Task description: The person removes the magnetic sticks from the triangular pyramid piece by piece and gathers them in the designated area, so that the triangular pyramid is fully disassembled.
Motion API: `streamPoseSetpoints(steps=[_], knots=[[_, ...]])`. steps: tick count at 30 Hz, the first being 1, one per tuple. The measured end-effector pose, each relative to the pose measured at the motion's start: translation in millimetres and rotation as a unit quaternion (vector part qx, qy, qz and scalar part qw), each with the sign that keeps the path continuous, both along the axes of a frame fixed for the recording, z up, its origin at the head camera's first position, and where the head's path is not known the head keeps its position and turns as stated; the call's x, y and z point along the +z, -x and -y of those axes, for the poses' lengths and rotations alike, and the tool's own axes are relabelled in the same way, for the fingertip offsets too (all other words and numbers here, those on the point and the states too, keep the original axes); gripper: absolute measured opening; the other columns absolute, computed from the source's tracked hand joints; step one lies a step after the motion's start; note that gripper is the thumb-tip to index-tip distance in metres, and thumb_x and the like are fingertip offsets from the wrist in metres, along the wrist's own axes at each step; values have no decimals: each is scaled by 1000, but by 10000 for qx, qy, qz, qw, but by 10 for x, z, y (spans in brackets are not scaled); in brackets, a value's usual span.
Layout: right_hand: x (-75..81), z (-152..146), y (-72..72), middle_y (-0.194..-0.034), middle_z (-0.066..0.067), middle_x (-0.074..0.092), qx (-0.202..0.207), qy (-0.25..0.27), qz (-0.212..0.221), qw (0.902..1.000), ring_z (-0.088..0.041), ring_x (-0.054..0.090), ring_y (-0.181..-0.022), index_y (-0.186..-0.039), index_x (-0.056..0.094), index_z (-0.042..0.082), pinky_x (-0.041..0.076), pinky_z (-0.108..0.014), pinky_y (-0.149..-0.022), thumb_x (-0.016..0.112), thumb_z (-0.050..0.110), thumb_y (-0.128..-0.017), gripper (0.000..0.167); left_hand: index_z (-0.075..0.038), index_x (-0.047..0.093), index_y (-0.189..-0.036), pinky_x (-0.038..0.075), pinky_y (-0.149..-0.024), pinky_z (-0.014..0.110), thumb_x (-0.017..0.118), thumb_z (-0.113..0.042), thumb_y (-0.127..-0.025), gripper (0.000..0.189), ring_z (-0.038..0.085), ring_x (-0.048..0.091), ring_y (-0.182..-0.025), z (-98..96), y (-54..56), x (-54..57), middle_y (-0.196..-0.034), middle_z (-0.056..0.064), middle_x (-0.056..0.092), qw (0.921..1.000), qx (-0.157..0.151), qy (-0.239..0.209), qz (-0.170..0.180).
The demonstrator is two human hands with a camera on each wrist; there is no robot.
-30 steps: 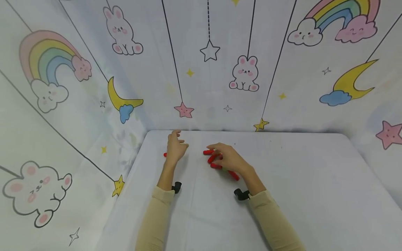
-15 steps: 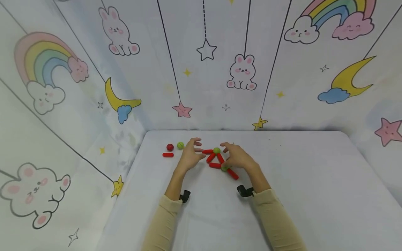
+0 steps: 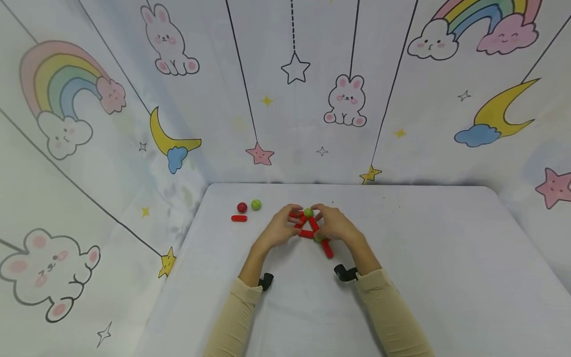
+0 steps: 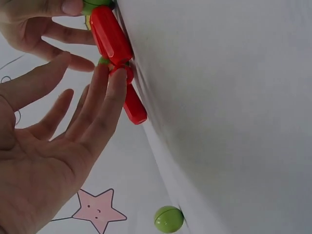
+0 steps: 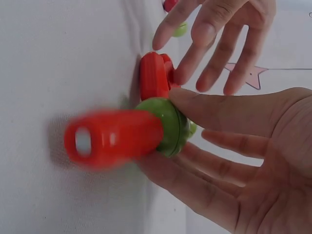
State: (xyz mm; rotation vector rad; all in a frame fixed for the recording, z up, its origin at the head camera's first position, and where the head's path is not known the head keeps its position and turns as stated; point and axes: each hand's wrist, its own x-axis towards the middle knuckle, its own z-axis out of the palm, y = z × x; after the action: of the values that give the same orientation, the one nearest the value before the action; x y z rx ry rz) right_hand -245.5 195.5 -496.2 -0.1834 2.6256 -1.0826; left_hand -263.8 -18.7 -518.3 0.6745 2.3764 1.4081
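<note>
Red rods (image 3: 327, 249), six; green balls (image 3: 309, 212), three

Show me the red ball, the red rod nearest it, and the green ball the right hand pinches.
Red ball (image 3: 242, 207), head view: middle of its surface.
Red rod (image 3: 239, 218), head view: middle of its length.
Pinched green ball (image 5: 169, 121), right wrist view: middle of its visible side.

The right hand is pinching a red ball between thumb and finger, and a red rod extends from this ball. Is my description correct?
Only the ball's colour is wrong: in the right wrist view, the right hand pinches a green ball. The red rod does extend from it.
</note>
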Motion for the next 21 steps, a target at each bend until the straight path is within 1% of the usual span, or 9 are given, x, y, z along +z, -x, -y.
streamPoseSetpoints(steps=[4,8,11,15,17,21], knots=[[-12,-10,13,-134,-20,64,1,95,22,10000,-27,67,-95,-153,46,8,60,-33,-67,87,-2,-78,86,-1,45,-151,56,-99,40,70,8,-94,63,33,63,-127,-39,17,-43,-146,19,55,9987,-469,-145,106],[-31,-27,30,-134,-21,63,-16,86,55,9999,-25,67,-89,-153,46,8,60,-33,-67,85,-2,-80,84,1,46,-149,56,-100,39,72,9,-92,63,32,63,-126,-63,27,-58,-143,19,57,9975,-689,105,89],[-26,-34,31,-133,-21,64,-9,58,48,10000,-25,68,-87,-152,47,8,60,-35,-70,84,-1,-81,80,1,48,-148,57,-98,37,74,8,-90,63,31,64,-123,-69,30,-61,-141,20,57,9967,-762,274,33],[-4,-29,29,-128,-19,67,12,-45,-67,10000,-26,68,-92,-150,50,6,58,-39,-76,82,-1,-81,76,1,50,-147,58,-95,35,74,8,-90,63,30,66,-117,-74,31,-63,-138,21,58,9966,-784,229,125],[5,-20,26,-127,-19,68,25,-78,-84,9999,-27,67,-96,-149,51,5,58,-39,-79,81,-1,-81,76,1,51,-146,58,-93,36,75,8,-90,61,30,67,-114,-73,34,-65,-136,21,59,9969,-736,132,243],[19,-7,14,-126,-21,68,13,-47,-12,10000,-30,68,-99,-149,51,4,60,-41,-80,80,-2,-81,75,0,53,-144,59,-91,37,76,7,-89,61,28,69,-109,-69,38,-79,-134,21,60,9975,-563,-15,421]])
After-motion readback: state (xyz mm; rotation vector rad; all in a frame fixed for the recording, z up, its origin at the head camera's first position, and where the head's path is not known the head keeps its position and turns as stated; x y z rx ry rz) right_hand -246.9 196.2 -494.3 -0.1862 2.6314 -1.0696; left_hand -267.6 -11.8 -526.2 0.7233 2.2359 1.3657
